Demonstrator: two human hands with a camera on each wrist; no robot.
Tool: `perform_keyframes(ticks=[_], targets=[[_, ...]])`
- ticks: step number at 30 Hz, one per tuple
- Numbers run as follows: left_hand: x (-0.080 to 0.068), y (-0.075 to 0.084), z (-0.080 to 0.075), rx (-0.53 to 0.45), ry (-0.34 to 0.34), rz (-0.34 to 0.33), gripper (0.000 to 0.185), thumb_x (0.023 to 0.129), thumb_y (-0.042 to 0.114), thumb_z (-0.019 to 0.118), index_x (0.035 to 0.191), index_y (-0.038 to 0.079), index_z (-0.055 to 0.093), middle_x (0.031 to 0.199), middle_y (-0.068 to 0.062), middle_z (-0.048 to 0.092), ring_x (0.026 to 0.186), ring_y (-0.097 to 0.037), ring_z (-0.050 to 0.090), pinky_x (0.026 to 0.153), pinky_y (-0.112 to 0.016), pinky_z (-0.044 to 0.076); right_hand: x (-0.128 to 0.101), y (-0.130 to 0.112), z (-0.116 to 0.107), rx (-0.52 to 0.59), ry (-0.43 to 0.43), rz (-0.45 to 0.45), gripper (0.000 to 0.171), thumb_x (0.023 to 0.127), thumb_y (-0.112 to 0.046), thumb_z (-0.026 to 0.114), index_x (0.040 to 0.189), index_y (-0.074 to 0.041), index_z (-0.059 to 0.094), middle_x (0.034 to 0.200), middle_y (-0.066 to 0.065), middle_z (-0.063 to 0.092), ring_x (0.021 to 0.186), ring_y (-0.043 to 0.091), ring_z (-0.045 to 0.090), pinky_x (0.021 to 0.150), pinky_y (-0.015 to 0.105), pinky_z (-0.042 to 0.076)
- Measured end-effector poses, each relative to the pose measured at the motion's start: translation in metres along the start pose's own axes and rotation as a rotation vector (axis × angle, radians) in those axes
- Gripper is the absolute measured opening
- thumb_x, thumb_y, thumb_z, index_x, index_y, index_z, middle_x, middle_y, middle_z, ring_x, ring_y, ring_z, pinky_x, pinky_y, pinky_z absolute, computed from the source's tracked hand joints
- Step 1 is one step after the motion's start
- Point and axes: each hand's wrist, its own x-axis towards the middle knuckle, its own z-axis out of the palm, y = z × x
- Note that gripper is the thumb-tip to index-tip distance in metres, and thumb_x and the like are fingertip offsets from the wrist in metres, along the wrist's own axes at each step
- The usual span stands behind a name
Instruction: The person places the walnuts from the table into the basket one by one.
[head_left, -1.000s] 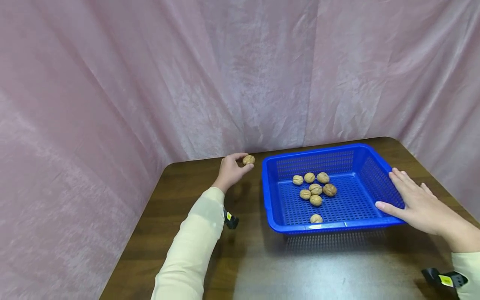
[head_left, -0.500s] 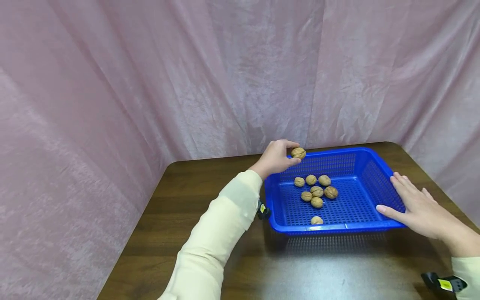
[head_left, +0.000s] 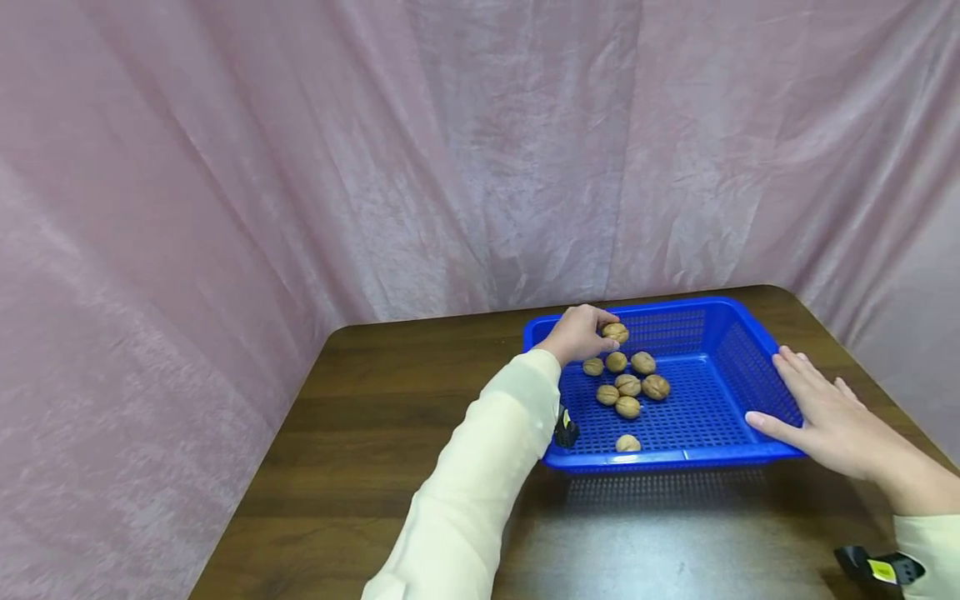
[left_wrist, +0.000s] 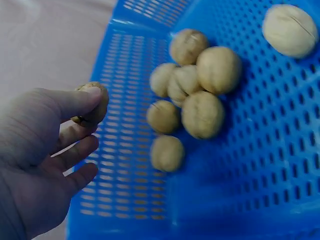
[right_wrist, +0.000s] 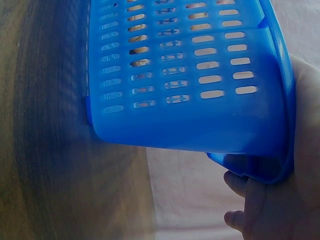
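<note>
A blue perforated basket point(head_left: 738, 342) sits on the dark wooden table point(head_left: 390, 392), with several walnuts point(head_left: 628, 385) lying on its floor. My left hand point(head_left: 581, 333) is over the basket's far left corner and pinches one walnut point(head_left: 615, 332) between thumb and fingers; the left wrist view shows that walnut point(left_wrist: 92, 102) above the basket wall, with the loose walnuts point(left_wrist: 200, 100) to its right. My right hand point(head_left: 825, 412) rests with straight fingers against the basket's right rim; in the right wrist view the basket wall point(right_wrist: 190, 85) fills the frame beside that hand point(right_wrist: 280, 200).
Pink cloth point(head_left: 300, 150) hangs behind and along both sides of the table. A black wrist device with a yellow tag point(head_left: 877, 568) shows at the lower right. The table's left half and front point(head_left: 637, 542) show bare wood.
My left hand has carried the walnut from the table left of the basket rightward, over the basket's rim and down inside. The right hand has stayed against the basket's right side.
</note>
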Motion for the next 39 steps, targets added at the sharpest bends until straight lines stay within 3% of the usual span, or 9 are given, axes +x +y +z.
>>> perform_keyframes(ticks=[9, 15, 20, 24, 30, 35, 39], targets=[[-0.003, -0.018, 0.021, 0.129, -0.119, 0.020, 0.040, 0.085, 0.028, 0.076, 0.121, 0.015, 0.069, 0.105, 0.007, 0.070, 0.096, -0.005, 0.061, 0.079, -0.016, 0.046, 0.000, -0.001, 0.000, 0.004, 0.004, -0.009, 0.093, 0.093, -0.044, 0.059, 0.151, 0.007, 0.006, 0.157, 0.024, -0.004, 0.144, 0.034, -0.013, 0.103, 0.060, -0.022], [-0.013, -0.007, 0.004, 0.120, -0.126, 0.045, 0.042, 0.089, 0.032, 0.070, 0.126, 0.014, 0.065, 0.113, 0.005, 0.068, 0.105, -0.007, 0.061, 0.087, -0.019, 0.047, -0.001, 0.000, 0.001, 0.004, 0.003, -0.007, 0.094, 0.093, -0.044, 0.059, 0.151, 0.007, 0.006, 0.157, 0.024, -0.004, 0.144, 0.036, -0.012, 0.103, 0.061, -0.022], [-0.041, 0.010, -0.026, 0.220, -0.163, 0.052, 0.054, 0.092, 0.044, 0.062, 0.136, 0.013, 0.056, 0.132, 0.002, 0.058, 0.125, -0.013, 0.050, 0.101, -0.026, 0.040, 0.000, 0.000, 0.000, 0.011, -0.004, 0.005, 0.094, 0.093, -0.044, 0.059, 0.151, 0.007, 0.005, 0.157, 0.025, -0.005, 0.143, 0.035, -0.014, 0.102, 0.062, -0.021], [-0.073, 0.007, -0.035, 0.348, -0.142, 0.023, 0.073, 0.091, 0.057, 0.056, 0.144, 0.008, 0.045, 0.147, -0.005, 0.043, 0.138, -0.019, 0.035, 0.110, -0.032, 0.030, 0.003, 0.001, -0.003, 0.012, -0.010, 0.015, 0.095, 0.093, -0.045, 0.059, 0.151, 0.007, 0.004, 0.157, 0.025, -0.005, 0.143, 0.033, -0.016, 0.102, 0.062, -0.021], [-0.115, -0.006, -0.013, 0.416, -0.098, -0.081, 0.097, 0.088, 0.073, 0.041, 0.152, 0.003, 0.023, 0.158, -0.014, 0.020, 0.145, -0.026, 0.016, 0.114, -0.046, 0.022, -0.002, 0.010, -0.012, 0.019, -0.022, 0.023, 0.097, 0.093, -0.048, 0.058, 0.150, 0.008, 0.004, 0.156, 0.027, -0.005, 0.143, 0.036, -0.015, 0.102, 0.065, -0.019], [-0.142, -0.020, 0.006, 0.312, -0.038, -0.128, 0.101, 0.086, 0.077, 0.036, 0.154, 0.007, 0.014, 0.161, -0.009, 0.007, 0.147, -0.025, 0.003, 0.114, -0.051, 0.016, -0.002, 0.005, -0.011, 0.026, -0.051, 0.029, 0.097, 0.093, -0.052, 0.055, 0.150, 0.008, 0.004, 0.156, 0.027, -0.004, 0.143, 0.038, -0.012, 0.104, 0.068, -0.012], [-0.152, -0.031, 0.010, 0.249, 0.029, -0.151, 0.104, 0.083, 0.078, 0.040, 0.155, 0.008, 0.010, 0.161, -0.007, 0.004, 0.147, -0.023, 0.001, 0.114, -0.051, 0.015, 0.003, -0.007, -0.010, 0.013, -0.065, 0.051, 0.100, 0.092, -0.059, 0.052, 0.150, 0.008, 0.006, 0.156, 0.028, -0.003, 0.143, 0.041, -0.008, 0.104, 0.070, -0.005]])
